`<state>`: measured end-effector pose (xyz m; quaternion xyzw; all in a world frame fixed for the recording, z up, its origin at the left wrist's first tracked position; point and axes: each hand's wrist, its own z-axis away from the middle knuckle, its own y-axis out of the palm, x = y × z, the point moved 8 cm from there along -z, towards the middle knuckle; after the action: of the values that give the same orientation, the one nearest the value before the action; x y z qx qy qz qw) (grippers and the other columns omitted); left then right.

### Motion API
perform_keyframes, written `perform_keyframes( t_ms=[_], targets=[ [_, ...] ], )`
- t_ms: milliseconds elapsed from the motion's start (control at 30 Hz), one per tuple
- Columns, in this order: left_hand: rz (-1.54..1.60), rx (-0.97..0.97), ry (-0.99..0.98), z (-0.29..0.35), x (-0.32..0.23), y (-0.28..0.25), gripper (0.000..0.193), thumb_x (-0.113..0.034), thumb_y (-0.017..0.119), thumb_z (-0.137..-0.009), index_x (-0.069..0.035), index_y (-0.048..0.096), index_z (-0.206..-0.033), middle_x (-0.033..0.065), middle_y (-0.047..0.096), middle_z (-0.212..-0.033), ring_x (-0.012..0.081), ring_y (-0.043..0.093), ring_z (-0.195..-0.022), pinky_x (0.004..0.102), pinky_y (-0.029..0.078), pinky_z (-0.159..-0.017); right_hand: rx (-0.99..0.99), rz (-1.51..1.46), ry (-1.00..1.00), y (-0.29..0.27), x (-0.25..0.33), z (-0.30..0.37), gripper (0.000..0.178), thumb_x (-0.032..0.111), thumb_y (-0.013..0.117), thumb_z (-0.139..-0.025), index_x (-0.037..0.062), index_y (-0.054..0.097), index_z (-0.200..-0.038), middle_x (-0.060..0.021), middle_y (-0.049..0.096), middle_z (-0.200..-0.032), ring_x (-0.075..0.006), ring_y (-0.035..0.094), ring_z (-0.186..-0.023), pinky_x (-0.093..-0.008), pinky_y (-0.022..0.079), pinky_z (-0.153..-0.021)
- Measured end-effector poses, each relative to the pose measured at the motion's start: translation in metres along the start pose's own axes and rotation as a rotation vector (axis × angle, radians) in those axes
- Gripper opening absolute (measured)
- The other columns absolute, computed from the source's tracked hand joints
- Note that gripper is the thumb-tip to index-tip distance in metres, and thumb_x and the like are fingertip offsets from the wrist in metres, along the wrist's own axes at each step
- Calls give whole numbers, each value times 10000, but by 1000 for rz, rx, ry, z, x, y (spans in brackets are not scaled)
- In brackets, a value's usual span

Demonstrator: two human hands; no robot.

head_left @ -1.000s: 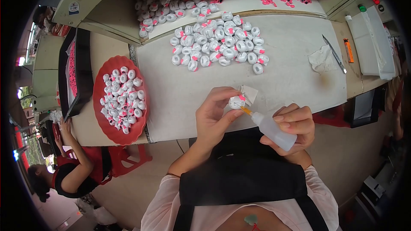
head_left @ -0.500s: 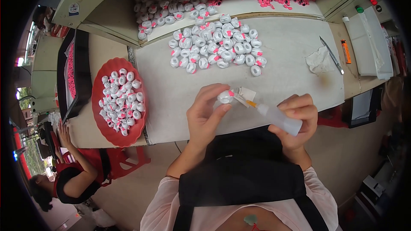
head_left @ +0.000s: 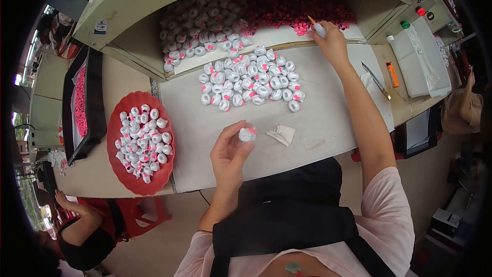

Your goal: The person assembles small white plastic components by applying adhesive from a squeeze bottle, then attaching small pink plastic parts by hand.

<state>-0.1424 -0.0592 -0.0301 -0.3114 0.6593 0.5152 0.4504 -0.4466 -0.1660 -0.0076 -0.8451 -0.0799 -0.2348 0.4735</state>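
My left hand [head_left: 228,155] pinches a small white rounded piece with pink parts [head_left: 247,134] between thumb and fingers, just above the white work sheet [head_left: 195,156]. Stretched far forward, my right hand [head_left: 333,42] is wrapped round a whitish squeeze bottle [head_left: 320,30] with a thin orange tip. It is at the front of a heap of small pink pieces [head_left: 301,26] on the shelf; whether the fingers touch any of them I cannot tell. A crumpled white paper [head_left: 282,134] lies right of my left hand. Beyond that hand several similar white-and-pink pieces [head_left: 251,79] are spread out.
A red scalloped tray [head_left: 166,172] of white pieces stands at left, beside a black tray [head_left: 92,123] holding pink bits. More white pieces [head_left: 197,25] are heaped on the shelf. Tweezers [head_left: 375,80], an orange tube [head_left: 392,74] and a white bin [head_left: 420,66] lie right. Another person's arm [head_left: 82,215] shows lower left.
My right hand has carried the bottle away from the held piece, forward to the pink heap. My left hand still holds the white piece, now turned. The whole view has shifted slightly.
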Motion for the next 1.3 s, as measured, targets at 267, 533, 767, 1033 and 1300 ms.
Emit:
perform_keyframes(
  t_ms=[267,533,767,1033,1300],
  targets=[
    [3,4,-20,-3,4,-1,383,80,546,-697,6,476,-1066,90,501,-1004,144,483,-926,255,379,-797,70,64,-59,6,1,-3,253,203,606,-696,2,535,-832,-158,558,-868,-317,543,-763,-360,412,-658],
    [-11,-4,-56,-4,9,1,369,75,547,-701,7,481,-1057,86,504,-999,138,481,-922,255,373,-802,212,-859,312,-14,20,52,176,49,584,-701,0,525,-860,-60,542,-699,-146,536,-614,-247,429,-581],
    [2,37,-49,-3,12,12,357,84,551,-698,13,484,-1042,96,505,-1003,153,478,-947,273,371,-824,461,-1280,525,-9,87,149,154,-20,578,-687,-14,533,-834,-74,523,-766,-143,516,-658,-257,427,-654],
    [-129,70,47,0,4,20,311,86,548,-702,22,499,-1002,126,498,-1033,199,478,-970,311,390,-823,458,-1527,478,-14,108,177,88,-28,597,-687,-9,549,-759,-89,570,-778,-125,536,-666,-233,424,-607],
    [-498,229,222,3,-4,34,296,91,550,-695,18,510,-979,154,491,-1027,222,481,-973,305,395,-816,514,-1201,355,-14,115,176,92,11,628,-683,5,559,-744,-31,574,-702,-72,511,-657,-201,396,-602]
  ],
)
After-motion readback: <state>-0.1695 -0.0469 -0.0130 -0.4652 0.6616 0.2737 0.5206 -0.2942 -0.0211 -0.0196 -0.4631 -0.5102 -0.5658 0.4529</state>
